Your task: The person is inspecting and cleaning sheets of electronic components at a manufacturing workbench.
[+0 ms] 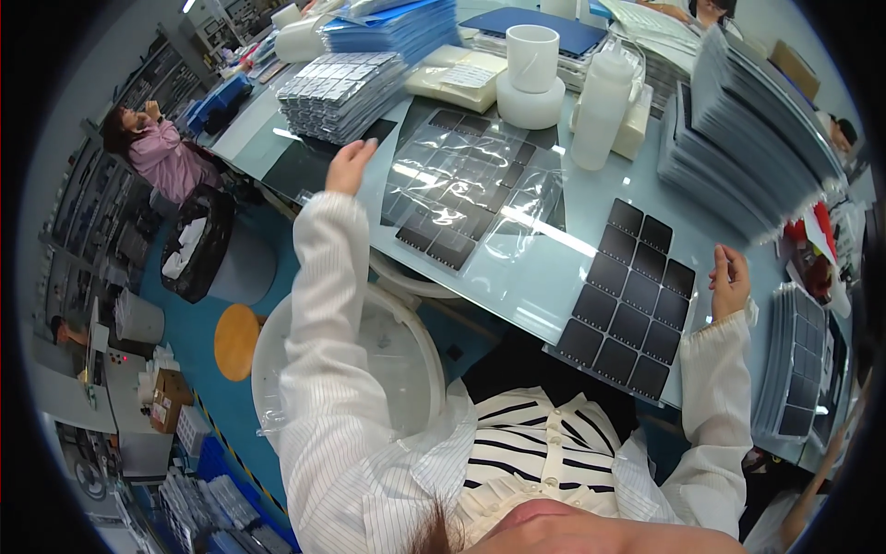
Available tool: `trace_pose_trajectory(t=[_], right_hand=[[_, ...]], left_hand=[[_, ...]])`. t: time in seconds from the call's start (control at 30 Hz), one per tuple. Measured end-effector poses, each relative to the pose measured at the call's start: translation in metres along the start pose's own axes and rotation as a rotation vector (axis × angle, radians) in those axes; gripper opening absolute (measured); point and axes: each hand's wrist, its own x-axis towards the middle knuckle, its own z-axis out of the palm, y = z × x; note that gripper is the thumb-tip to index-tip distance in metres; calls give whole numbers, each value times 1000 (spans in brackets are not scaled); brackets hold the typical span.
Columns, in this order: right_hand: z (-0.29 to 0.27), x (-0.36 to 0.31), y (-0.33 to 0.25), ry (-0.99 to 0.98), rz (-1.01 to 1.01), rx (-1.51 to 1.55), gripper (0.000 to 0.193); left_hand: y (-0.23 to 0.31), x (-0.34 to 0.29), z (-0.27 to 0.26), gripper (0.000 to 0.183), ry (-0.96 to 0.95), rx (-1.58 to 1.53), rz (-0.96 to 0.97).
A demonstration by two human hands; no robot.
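Observation:
My left hand (351, 166) is over the table's near left part, fingers stretched out and nothing seen in them. Just beyond it stands a stack of silvery gridded sheets (341, 90) on a dark mat. To its right, dark square pieces under glossy transparent plastic film (461, 189) lie flat. My right hand (729, 284) is held beside a sheet of black square pieces (630, 295), apart from it, with loosely bent fingers and nothing visible between them. That sheet lies at the table's front edge, its squares set in rows.
A white bottle (602, 111) and a white cup (532, 57) on a round roll stand at the back. Tall stacks of grey sheets (738, 138) rise at the right. Below the table are a white tub (406, 355), a wooden stool (237, 342) and a bagged bin (242, 263). A person in pink (166, 157) is at the left.

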Motion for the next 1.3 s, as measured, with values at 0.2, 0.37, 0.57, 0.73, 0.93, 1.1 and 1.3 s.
trace_pose_trajectory(t=[0.2,0.37,0.57,0.73,0.93,1.1,1.3], right_hand=[[-9,-1,6,1,31,51,22],[-5,-4,-2,-32,91,48,21],[-3,-1,-3,-54,97,132,24],[-9,3,-20,-82,83,176,23],[-3,-23,-133,-363,-358,99,21],[32,-53,-205,-698,-309,299,35],[40,-58,-187,-1074,-102,477,45]], left_hand=[[37,32,83,96,-15,1040,-252],[57,46,87,92,-252,836,-401],[39,70,62,36,-311,140,-160],[142,-11,27,22,-409,-305,-65],[213,-132,57,16,-799,-317,239],[217,-201,95,14,-914,-203,718],[233,-213,101,11,-1178,-220,688]])
